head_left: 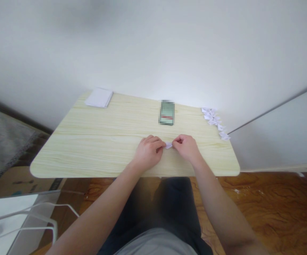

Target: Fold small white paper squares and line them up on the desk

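Between my hands, just above or on the tabletop, is a small folded piece of white paper (168, 145). My left hand (149, 150) pinches its left end between thumb and fingers. At its right end, the thumb and index finger of my right hand (187, 146) are closed on it. The fingers hide both ends, so only the middle of the paper shows. Beyond my hands lies a phone (167, 112), its screen blurred into coarse blocks.
A light wood-grain table (89, 148) stands against the white wall. At its back left lies a stack of white paper (99, 97). Several small folded paper pieces (211, 116) are heaped along the right edge. A white wire rack (44, 216) and a cardboard box (23, 180) are lower left.
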`<control>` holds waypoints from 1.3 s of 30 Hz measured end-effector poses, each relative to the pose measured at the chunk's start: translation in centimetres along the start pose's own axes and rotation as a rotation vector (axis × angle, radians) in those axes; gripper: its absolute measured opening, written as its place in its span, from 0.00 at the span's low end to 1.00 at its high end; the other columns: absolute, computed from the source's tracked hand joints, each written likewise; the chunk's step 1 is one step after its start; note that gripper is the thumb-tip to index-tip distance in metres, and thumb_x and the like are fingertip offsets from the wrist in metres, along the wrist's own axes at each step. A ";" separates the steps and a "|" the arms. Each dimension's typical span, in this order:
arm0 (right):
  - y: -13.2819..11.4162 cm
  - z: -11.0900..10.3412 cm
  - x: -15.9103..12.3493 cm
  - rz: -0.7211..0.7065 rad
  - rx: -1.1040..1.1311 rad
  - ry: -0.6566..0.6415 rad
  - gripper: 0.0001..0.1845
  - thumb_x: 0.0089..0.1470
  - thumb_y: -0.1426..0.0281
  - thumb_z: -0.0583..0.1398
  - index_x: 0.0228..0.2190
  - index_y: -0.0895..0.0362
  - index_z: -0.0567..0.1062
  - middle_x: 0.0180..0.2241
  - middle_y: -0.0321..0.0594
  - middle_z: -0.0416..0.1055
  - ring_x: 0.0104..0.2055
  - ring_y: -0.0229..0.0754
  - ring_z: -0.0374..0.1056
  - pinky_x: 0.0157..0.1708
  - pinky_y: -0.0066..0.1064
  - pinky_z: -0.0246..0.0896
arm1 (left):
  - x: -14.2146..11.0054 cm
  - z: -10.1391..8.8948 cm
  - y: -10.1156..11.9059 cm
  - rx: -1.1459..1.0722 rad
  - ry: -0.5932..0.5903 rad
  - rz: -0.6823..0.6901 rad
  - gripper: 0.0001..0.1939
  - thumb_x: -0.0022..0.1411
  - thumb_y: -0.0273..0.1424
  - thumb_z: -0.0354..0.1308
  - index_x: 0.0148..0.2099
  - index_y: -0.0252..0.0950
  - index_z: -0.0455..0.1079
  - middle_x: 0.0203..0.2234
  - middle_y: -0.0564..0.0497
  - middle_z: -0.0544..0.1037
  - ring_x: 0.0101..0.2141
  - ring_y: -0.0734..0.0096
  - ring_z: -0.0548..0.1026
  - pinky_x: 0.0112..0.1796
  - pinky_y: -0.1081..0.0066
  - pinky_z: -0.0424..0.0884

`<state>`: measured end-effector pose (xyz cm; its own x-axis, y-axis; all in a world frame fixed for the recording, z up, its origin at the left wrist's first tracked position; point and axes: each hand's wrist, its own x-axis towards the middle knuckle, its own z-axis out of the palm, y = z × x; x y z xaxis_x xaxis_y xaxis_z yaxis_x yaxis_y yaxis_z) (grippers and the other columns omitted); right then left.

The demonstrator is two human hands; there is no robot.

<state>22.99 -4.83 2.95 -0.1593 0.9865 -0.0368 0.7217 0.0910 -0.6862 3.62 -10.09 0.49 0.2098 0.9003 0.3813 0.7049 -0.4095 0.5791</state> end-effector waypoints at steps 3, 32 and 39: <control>0.6 -1.0 0.6 0.052 -0.039 -0.014 0.06 0.47 0.68 0.62 0.24 0.54 0.81 0.26 0.36 0.80 0.29 0.40 0.73 0.28 0.28 0.60 | -0.1 -0.3 0.2 -0.048 -0.017 -0.007 0.17 0.64 0.24 0.57 0.52 0.43 0.76 0.42 0.49 0.80 0.45 0.60 0.74 0.48 0.59 0.70; 13.8 -18.0 11.9 0.505 -0.469 0.215 0.08 0.41 0.70 0.64 0.24 0.60 0.83 0.21 0.43 0.76 0.28 0.44 0.73 0.24 0.27 0.55 | 0.6 0.1 -0.6 -0.087 -0.064 -0.103 0.10 0.66 0.34 0.57 0.48 0.42 0.74 0.39 0.49 0.79 0.42 0.61 0.76 0.43 0.62 0.72; 11.4 -16.4 11.0 0.353 -0.434 0.370 0.13 0.48 0.68 0.62 0.35 0.58 0.84 0.34 0.47 0.81 0.37 0.48 0.75 0.33 0.30 0.60 | 0.5 0.0 -0.5 -0.129 -0.046 -0.127 0.09 0.66 0.33 0.57 0.47 0.42 0.74 0.38 0.50 0.78 0.42 0.62 0.75 0.46 0.60 0.72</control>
<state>40.51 9.30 6.67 0.3216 0.9417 0.0992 0.9059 -0.2755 -0.3217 3.34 -9.39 0.41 0.1573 0.9505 0.2679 0.6356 -0.3051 0.7092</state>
